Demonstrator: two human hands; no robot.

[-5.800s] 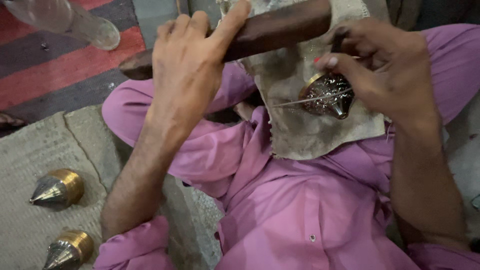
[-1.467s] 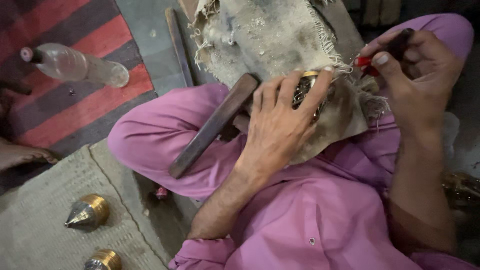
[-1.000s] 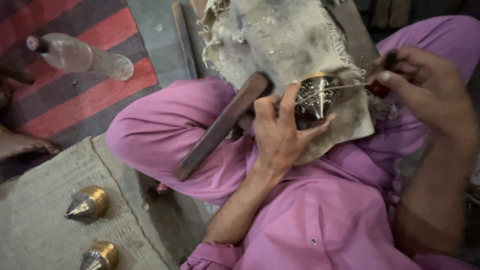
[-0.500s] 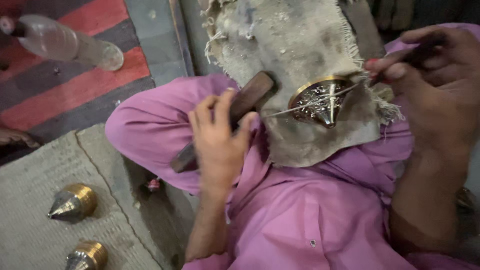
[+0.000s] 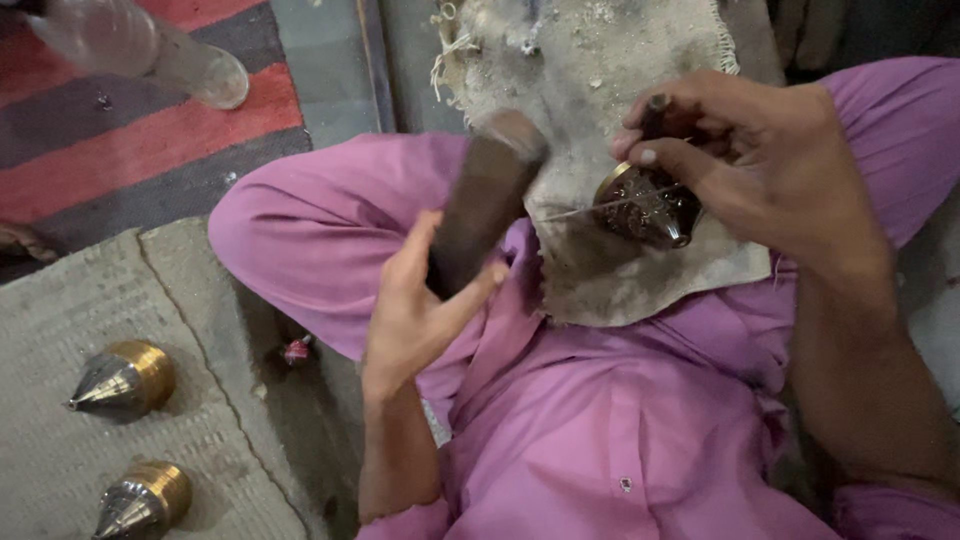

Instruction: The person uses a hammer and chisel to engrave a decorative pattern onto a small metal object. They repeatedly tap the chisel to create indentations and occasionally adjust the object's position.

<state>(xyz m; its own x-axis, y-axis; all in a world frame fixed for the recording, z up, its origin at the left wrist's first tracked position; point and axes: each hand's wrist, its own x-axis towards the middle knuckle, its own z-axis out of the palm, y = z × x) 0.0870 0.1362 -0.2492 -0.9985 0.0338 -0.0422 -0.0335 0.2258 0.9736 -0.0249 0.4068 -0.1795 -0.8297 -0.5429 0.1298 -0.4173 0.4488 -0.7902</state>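
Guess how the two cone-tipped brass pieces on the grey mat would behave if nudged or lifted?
The two cone-tipped brass pieces lie on their sides on the grey mat, so a nudge would probably roll them in an arc around the pointed tip. They look like solid metal, likely heavy for their size. The polished surface may be slippery; the coarse mat should damp rolling.

Around the burlap cloth [image 5: 640,260], the wooden block [image 5: 485,210] in the left hand [image 5: 415,310] bars its left edge, while the right hand [image 5: 760,170] covers its right half. Left of the cloth, two brass cones [image 5: 125,378] and a plastic bottle [image 5: 140,50] dot the mats; between them lies open room.
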